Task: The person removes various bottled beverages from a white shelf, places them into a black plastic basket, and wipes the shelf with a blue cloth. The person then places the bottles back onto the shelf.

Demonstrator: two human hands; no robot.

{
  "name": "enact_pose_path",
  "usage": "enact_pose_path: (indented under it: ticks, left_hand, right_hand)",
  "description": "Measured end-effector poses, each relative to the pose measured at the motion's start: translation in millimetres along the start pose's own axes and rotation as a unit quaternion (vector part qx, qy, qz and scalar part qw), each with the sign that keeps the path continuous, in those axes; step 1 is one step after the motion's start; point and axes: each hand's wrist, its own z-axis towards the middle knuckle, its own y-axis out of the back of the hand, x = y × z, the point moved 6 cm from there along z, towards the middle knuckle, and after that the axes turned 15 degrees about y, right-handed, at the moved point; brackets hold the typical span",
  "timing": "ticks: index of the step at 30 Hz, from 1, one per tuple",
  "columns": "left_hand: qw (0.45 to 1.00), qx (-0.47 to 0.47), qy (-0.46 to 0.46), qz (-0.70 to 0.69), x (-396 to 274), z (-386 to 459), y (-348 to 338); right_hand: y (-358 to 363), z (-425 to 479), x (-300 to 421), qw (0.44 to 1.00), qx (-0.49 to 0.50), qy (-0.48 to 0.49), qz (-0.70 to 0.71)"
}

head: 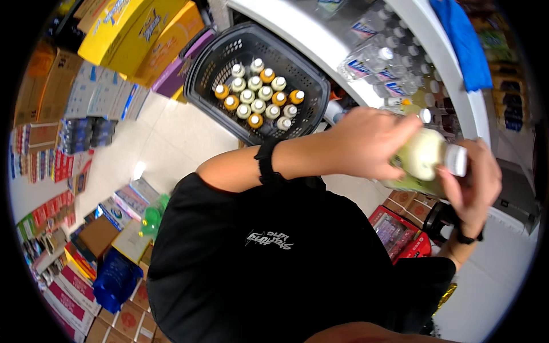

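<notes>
Both my hands are at the right, in front of the refrigerated shelf. My left hand (364, 139) grips the body of a pale green drink bottle (422, 156) with a white cap. My right hand (478, 184) holds the same bottle around its neck and cap, thumb below the cap. Motion blur softens the bottle, and green plastic under it may belong to a second one. A black plastic basket (257, 139) stands at the upper middle, holding several upright bottles with white caps, some pale green (247, 96) and some orange (279, 98).
Clear bottles (369, 60) and other drinks fill the shelf behind its white edge (300, 32). Yellow cartons (124, 38) stand left of the basket. Stacked boxes (103, 94) line the left side. A red box (403, 233) and brown cartons (409, 206) lie below my hands.
</notes>
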Motion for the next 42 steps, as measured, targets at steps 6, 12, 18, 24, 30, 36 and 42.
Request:
enact_pose_path:
  ticks: [6,12,18,24,30,36,42]
  left_hand:
    - [0.973,-0.069,0.213,0.06,137.3,-88.9,53.9]
    - [0.876,-0.241,0.417,0.031,207.0,-199.9,117.1]
    - [0.884,-0.277,0.375,-0.003,222.3,-232.6,119.2]
    - [0.873,-0.256,0.414,-0.039,243.3,-248.4,83.1]
    - [0.896,-0.22,0.386,0.013,254.6,-242.6,66.0]
    - [0.884,-0.224,0.409,0.018,264.1,-238.4,61.1]
    - [0.889,-0.205,0.406,0.059,266.5,-215.1,68.1]
  right_hand:
    - [-183.2,38.7,9.6,0.995,0.006,0.001,0.099]
    - [-388.4,63.9,23.0,0.982,0.06,0.092,0.155]
    - [-493.7,62.2,44.9,0.939,0.222,0.148,0.219]
    - [-569.5,37.8,59.8,0.908,0.253,0.197,0.27]
    - [-637.6,22.2,50.9,0.858,0.352,0.218,0.303]
    - [-606.9,66.4,36.2,0.808,0.373,0.144,0.432]
    - [-428.6,155.2,19.3,0.798,0.165,0.065,0.576]
